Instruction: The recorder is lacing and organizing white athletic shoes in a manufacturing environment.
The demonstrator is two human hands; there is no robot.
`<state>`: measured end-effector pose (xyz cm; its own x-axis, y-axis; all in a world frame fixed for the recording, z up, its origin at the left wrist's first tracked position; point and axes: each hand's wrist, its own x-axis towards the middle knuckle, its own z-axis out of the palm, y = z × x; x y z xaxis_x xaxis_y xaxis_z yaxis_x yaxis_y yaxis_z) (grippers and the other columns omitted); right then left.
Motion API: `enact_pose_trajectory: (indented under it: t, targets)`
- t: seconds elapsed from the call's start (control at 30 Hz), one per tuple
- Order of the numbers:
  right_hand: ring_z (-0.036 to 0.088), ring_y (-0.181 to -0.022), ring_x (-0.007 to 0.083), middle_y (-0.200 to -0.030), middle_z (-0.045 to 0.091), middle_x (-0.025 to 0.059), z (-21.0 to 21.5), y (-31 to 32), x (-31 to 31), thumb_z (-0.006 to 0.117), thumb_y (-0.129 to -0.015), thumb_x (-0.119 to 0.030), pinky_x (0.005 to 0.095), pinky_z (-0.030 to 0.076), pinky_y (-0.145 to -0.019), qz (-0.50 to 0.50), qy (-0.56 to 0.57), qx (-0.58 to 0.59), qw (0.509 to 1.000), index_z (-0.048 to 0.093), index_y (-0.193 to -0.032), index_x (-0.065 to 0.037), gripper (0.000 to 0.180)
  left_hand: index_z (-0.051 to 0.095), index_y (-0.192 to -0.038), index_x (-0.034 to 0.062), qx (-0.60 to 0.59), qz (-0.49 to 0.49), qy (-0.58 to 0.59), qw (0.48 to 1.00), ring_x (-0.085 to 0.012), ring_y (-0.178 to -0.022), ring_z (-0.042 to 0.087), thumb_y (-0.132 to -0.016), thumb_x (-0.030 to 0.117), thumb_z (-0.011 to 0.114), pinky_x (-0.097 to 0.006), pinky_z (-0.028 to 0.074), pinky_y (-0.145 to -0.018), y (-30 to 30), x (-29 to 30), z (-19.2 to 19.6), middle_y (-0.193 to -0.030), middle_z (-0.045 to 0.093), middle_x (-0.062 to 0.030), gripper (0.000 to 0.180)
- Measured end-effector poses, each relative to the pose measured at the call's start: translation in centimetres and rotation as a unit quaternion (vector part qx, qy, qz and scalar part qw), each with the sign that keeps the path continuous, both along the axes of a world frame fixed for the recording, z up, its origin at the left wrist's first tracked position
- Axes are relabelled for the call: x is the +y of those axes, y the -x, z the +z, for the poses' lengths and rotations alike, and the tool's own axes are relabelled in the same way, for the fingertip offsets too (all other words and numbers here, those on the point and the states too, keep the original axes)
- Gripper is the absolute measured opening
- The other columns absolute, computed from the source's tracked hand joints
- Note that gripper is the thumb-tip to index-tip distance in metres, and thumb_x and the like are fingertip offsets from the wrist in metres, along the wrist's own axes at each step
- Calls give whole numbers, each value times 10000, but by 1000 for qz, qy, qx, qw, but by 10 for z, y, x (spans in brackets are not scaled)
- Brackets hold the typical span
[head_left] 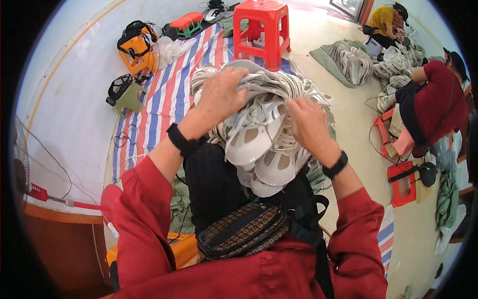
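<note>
A pile of white and grey shoe uppers [264, 144] rests on my lap, several of them stacked and overlapping. My left hand [222, 92] grips the top of the pile, its fingers curled over a grey piece. My right hand [307, 122] presses on the right side of the pile, fingers closed on a white upper. Both wrists carry black bands. I wear red sleeves and a dark patterned waist bag [244, 229].
A red plastic stool [262, 31] stands behind the pile on a striped mat [164, 99]. Orange and green devices [137, 50] lie at the left. Two other people [433, 99] sit at the right among more uppers [351, 60]. A small red stool [404, 182] is beside them.
</note>
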<state>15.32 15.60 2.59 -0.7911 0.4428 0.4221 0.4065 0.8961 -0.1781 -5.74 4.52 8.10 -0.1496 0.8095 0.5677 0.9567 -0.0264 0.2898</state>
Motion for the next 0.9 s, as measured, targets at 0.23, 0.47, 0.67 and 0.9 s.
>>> enact_pose_trajectory:
  t: [0.23, 0.47, 0.67, 0.9]
  targets:
    - [563, -975, 287, -1076, 581, 131, -15, -10, -15, 613, -711, -48, 408, 435, -839, 85, -161, 84, 980, 553, -1083, -13, 378, 647, -1035, 1, 55, 14, 40, 998, -387, -904, 637, -778, 83, 615, -450, 501, -774, -11, 22, 13, -992, 663, -208, 271]
    - [624, -786, 243, -777, 612, 104, -1, 29, 3, 559, -792, -107, 335, 502, -657, 51, -202, -34, 977, 587, -875, -27, 119, 643, -977, 3, 94, 22, 49, 994, -406, -857, 628, -780, 70, 565, -487, 495, -772, 13, 38, 8, -908, 654, -229, 222]
    - [594, -710, 214, -743, 573, 61, -15, -35, -10, 567, -772, -119, 338, 488, -588, 173, -181, -27, 968, 557, -892, -53, 138, 651, -1050, 45, 112, 145, 84, 979, -416, -872, 621, -794, 112, 570, -481, 489, -775, 122, 24, -23, -891, 652, -242, 277]
    - [587, -710, 283, -737, 539, 105, -84, -46, -1, 568, -776, -67, 371, 477, -589, 128, -41, 139, 981, 551, -968, -13, 200, 632, -1124, 31, -38, 176, 68, 981, -425, -906, 627, -865, 247, 601, -478, 478, -811, 139, -8, -84, -913, 654, -271, 339]
